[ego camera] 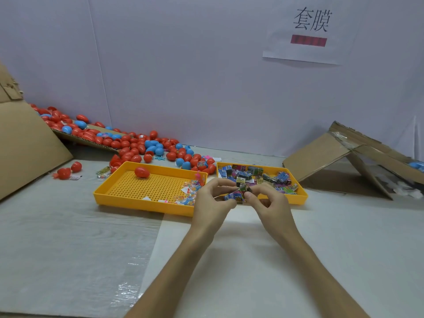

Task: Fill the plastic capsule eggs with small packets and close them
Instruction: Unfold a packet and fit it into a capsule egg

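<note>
Left cardboard box (27,145) is cut off by the frame's left edge. Right cardboard box (321,154) is cut off at the right, with a few blue eggs (416,165) just visible inside and the rest unreadable. The table (344,237) has a wide stretch between the trays and the bottom edge, with wrinkled clear film (91,260) on its left half. Egg pile (137,143), red and blue, spills from the left box along the back wall; can't tell which are closed. Left yellow tray (142,204): one red egg (141,172) at the far-left corner, clear bags of coloured bits (189,193) at the right end. Right yellow tray (300,196): heap of printed packets (254,173). Trays are side by side, nearly touching. Left hand (211,200) and right hand (273,203) meet near the trays' front rims, both grips pinching one small packet (238,195); its print is blurred.
</note>
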The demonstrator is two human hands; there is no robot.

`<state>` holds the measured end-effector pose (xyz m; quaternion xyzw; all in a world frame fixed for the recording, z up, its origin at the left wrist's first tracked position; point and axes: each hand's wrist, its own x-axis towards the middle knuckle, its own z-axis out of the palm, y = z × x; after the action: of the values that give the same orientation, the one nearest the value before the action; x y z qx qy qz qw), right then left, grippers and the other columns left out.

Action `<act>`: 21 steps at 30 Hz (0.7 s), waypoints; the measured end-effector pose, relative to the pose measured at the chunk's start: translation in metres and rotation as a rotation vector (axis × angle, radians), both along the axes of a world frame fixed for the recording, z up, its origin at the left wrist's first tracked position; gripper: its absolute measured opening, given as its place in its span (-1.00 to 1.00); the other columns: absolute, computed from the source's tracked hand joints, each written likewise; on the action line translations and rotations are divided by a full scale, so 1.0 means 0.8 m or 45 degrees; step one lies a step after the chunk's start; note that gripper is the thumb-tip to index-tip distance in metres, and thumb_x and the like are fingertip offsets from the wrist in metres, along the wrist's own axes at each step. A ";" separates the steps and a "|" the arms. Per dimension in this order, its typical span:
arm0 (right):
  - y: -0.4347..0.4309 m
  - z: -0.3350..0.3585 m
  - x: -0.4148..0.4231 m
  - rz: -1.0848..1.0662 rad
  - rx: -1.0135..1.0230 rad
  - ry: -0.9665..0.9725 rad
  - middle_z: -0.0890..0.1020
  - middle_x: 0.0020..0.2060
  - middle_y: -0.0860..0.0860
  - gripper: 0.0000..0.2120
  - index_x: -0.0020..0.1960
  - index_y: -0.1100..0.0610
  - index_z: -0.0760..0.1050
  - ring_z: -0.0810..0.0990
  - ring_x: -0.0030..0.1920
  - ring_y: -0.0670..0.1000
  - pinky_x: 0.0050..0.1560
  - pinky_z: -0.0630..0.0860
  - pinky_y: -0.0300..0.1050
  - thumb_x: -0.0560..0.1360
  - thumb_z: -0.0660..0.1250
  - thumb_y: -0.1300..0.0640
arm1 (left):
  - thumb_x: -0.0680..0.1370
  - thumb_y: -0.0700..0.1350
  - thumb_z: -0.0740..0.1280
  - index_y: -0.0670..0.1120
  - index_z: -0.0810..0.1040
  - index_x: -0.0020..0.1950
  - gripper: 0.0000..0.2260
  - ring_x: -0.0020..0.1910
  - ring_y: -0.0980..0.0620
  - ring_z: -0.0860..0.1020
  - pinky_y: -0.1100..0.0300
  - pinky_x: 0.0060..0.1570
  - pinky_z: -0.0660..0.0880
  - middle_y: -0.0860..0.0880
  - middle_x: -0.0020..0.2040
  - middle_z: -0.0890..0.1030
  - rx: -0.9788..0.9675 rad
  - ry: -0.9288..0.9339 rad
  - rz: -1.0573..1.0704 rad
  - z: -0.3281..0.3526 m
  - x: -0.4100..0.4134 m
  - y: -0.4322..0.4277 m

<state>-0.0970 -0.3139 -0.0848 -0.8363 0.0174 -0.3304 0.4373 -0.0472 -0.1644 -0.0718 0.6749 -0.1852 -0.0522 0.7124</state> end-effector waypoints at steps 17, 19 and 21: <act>0.002 0.003 -0.003 -0.233 0.004 -0.150 0.63 -0.30 -0.16 -0.75 -0.17 -0.21 0.53 0.54 -0.32 0.05 -0.35 0.48 0.04 0.54 0.45 0.13 | 0.53 -0.20 0.12 -0.01 0.61 0.03 -0.72 -0.14 0.26 0.52 0.43 -0.19 0.40 0.13 -0.15 0.55 0.238 -0.599 0.265 -0.005 -0.012 -0.003; 0.002 0.002 -0.003 -0.206 0.003 -0.142 0.62 -0.33 -0.11 -0.79 -0.18 -0.14 0.56 0.51 -0.35 0.03 -0.36 0.46 0.05 0.53 0.45 0.14 | 0.57 -0.06 0.12 0.01 0.56 0.03 -0.77 -0.22 0.15 0.51 0.35 -0.24 0.38 0.13 -0.20 0.52 0.198 -0.511 0.250 -0.005 -0.010 -0.003; 0.003 0.002 -0.004 -0.182 0.016 -0.145 0.61 -0.32 -0.09 -0.83 -0.18 -0.07 0.58 0.48 -0.38 0.03 -0.38 0.43 0.04 0.53 0.45 0.15 | 0.64 0.04 0.25 0.01 0.55 0.06 -0.85 -0.25 0.13 0.47 0.35 -0.28 0.34 0.16 -0.24 0.49 0.221 -0.478 0.262 -0.007 -0.006 -0.002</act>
<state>-0.1000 -0.3118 -0.0831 -0.8100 0.0543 -0.4077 0.4180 -0.0521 -0.1663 -0.0771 0.7468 -0.2397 0.1315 0.6062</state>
